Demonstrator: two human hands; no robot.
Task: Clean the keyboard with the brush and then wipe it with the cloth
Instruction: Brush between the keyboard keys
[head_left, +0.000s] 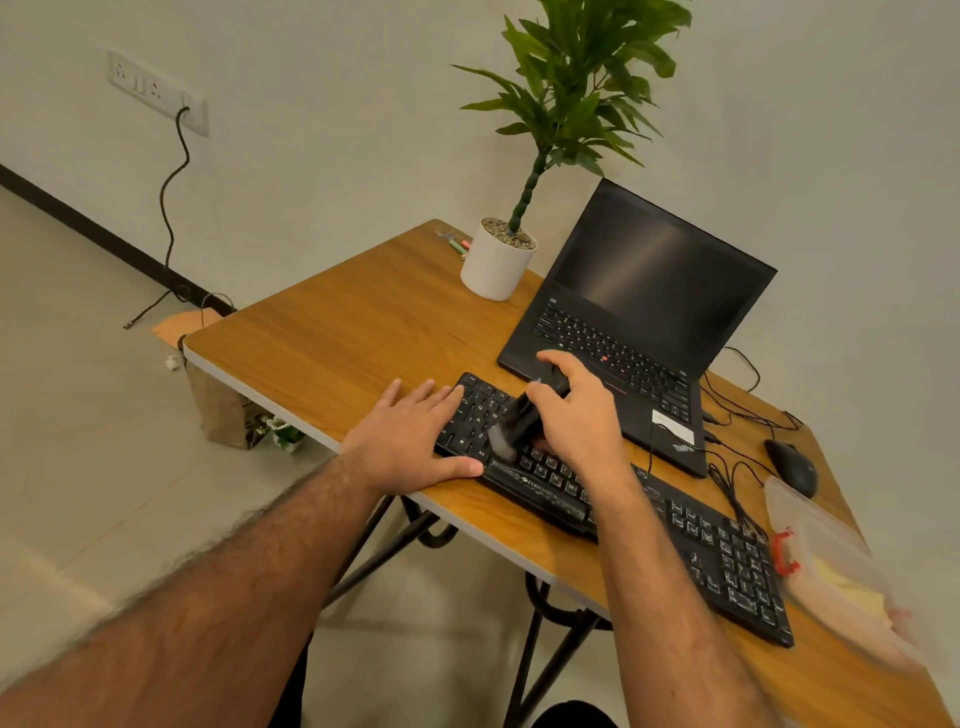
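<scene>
Here the wooden worktop (363, 322) fills the middle of the view, standing on a black folding frame over a pale tiled floor. At its back right an open black ThinkPad laptop (639, 322) sits with a dark screen, and just left of it stands a potted plant (498, 260) in a white pot, with a few pens lying behind the pot. Along the near edge lies the black Zebronics keyboard (701, 540) (set at a slant, its left end towards the middle of the worktop). A clear zip bag (831, 566) with a red slider lies at the right end, with something pale yellow inside that cannot be made out. Beyond the bag sits a black mouse (792, 467), its cable tangled with others beside the laptop.

The left hand (410, 447) lies flat with straight fingers, pressing on the keyboard's left end, thumb along its front edge. The right hand (576, 410) grips the dark handle of the brush (519, 421), fingers curled round it, and the grey bristles touch the keys at the keyboard's left part.
</scene>
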